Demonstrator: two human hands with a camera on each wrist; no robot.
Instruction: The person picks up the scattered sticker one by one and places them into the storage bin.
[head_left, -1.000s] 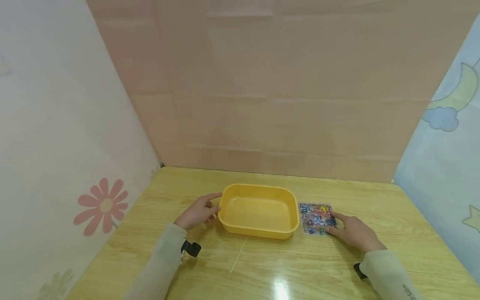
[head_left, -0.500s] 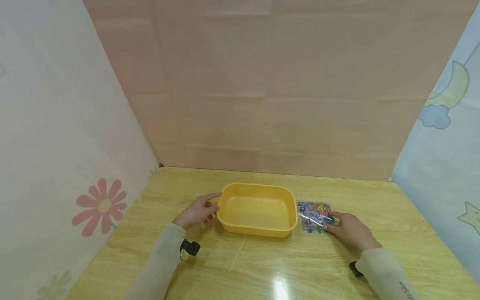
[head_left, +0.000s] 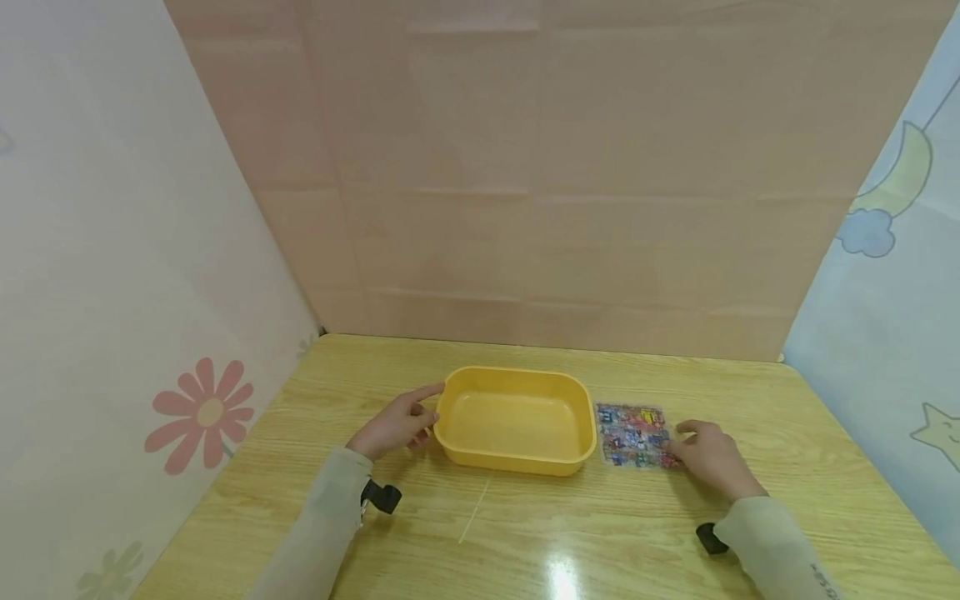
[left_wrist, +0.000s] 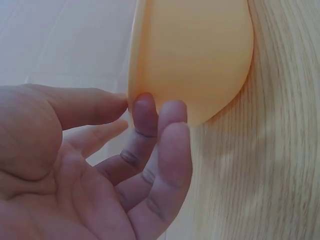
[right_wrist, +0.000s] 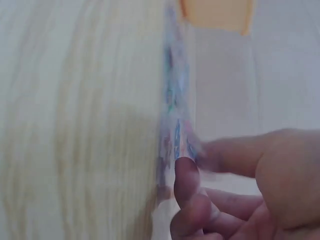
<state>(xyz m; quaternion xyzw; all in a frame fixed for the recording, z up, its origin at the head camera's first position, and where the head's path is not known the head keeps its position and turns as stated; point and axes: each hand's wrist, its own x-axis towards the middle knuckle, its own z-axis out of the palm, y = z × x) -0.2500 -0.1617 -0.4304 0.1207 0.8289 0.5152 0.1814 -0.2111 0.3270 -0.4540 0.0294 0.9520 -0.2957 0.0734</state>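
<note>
A yellow plastic tub (head_left: 517, 462) rests on the wooden table. My left hand (head_left: 393, 425) is at its left end, thumb tip (left_wrist: 117, 102) against the rim and the other fingers loosely bent beside the outer wall. Just right of the tub lies a flat clear plastic packet (head_left: 630, 433) with a busy, multicoloured pattern. My right hand (head_left: 708, 454) pinches its near right corner between thumb and a bent finger (right_wrist: 186, 175). That edge bends up slightly in the right wrist view, where the thumb is blurred.
The wooden table (head_left: 405, 542) meets a brown paper-covered panel (head_left: 525, 250) at the back. Pale printed walls (head_left: 97, 292) stand on both sides. A thin pale line (head_left: 475, 512) runs on the table in front of the tub.
The right hand has slid slightly along the packet's right edge, its index finger drawing back off the upper part. The left hand and tub stay put.
</note>
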